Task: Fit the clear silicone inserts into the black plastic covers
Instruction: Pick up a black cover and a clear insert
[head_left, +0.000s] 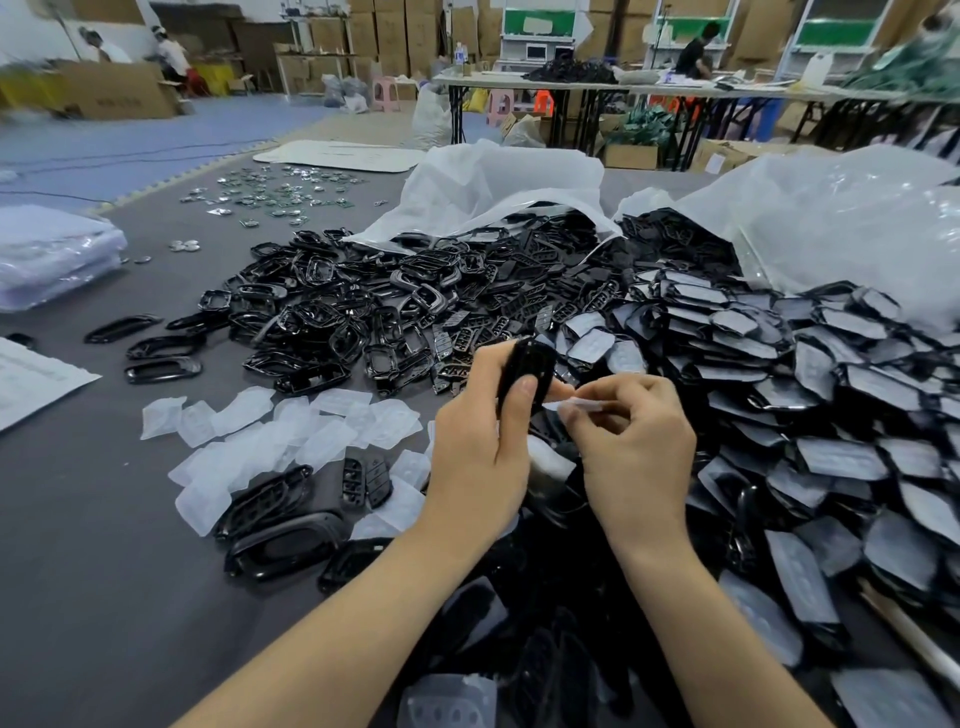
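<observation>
My left hand (480, 436) grips a black plastic cover (524, 371) upright, thumb on its near face. Just to its right, my right hand (631, 441) pinches a clear silicone insert (584, 402) between thumb and fingers; the insert's left end meets the cover's edge. Loose clear inserts (291, 431) lie on the grey table to the left. A large heap of black covers (415, 296) fills the middle of the table. On the right lies a pile of covers with inserts in them (810, 374).
Two open white plastic bags (498, 187) spill black parts at the back. A stack of plastic sheets (47, 254) lies far left, paper (31, 379) at the left edge. Small metal discs (275, 192) are scattered beyond. People work at tables in the background.
</observation>
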